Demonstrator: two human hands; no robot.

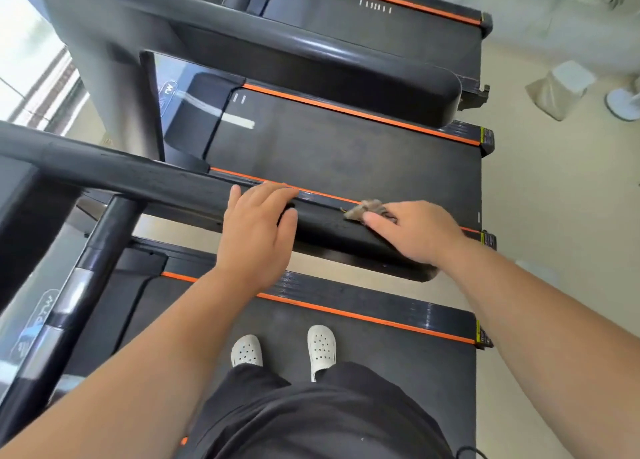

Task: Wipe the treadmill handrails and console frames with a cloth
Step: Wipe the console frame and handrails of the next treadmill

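Note:
A thick black handrail [166,184] runs from the left edge down to the right across the middle of the head view. My left hand [258,230] lies over it, fingers curled around the rail's far side. Further along toward the rail's free end, my right hand [415,231] presses a small crumpled grey-brown cloth [367,209] onto the top of the rail; only the cloth's far end shows past my fingers. The rail's tip [415,273] is partly hidden under my right wrist.
I stand on a black treadmill belt [398,354] with orange side stripes. A second treadmill [329,146] and its handrail [311,60] lie beyond, a third behind that. A black upright post [86,271] stands at left. A grey bag [557,87] sits on the pale floor at right.

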